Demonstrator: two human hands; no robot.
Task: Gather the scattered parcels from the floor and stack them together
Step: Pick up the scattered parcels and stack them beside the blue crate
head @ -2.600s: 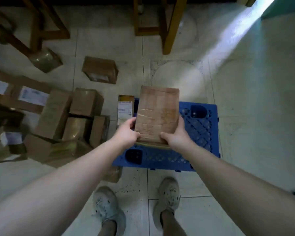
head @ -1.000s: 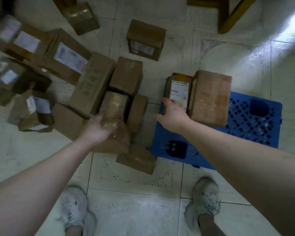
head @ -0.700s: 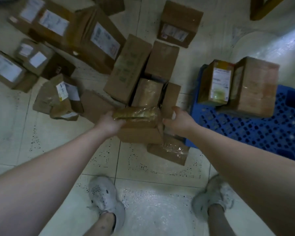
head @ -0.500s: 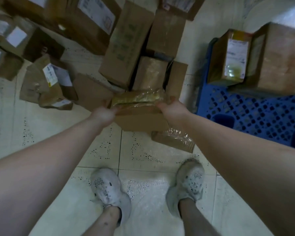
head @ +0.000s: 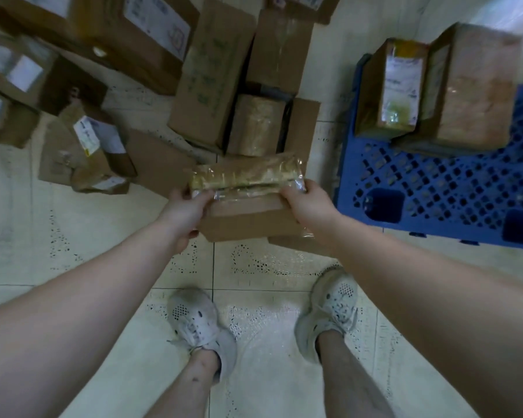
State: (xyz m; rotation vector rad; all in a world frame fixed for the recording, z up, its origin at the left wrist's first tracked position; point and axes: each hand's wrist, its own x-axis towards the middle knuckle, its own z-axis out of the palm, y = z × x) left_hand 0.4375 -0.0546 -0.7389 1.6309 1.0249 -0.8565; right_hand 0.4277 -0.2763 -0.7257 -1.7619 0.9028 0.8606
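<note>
Brown cardboard parcel [head: 245, 218], film-wrapped on top: held at its two ends by the left hand [head: 184, 206] and right hand [head: 305, 206], fingers curled over the film edge, probably so the slippery wrap cannot slide; whether it rests on the pale tiled floor [head: 73, 251] is unclear. Blue perforated plastic crate [head: 435, 188], just right, bears two upright cardboard boxes [head: 471, 92] touching, seemingly the stack's start; more brown parcels [head: 212, 76] lie scattered beyond.

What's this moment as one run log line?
step: pickup; left hand: grips taped parcel; right hand: grips taped parcel; blue crate: bears two parcels
</note>
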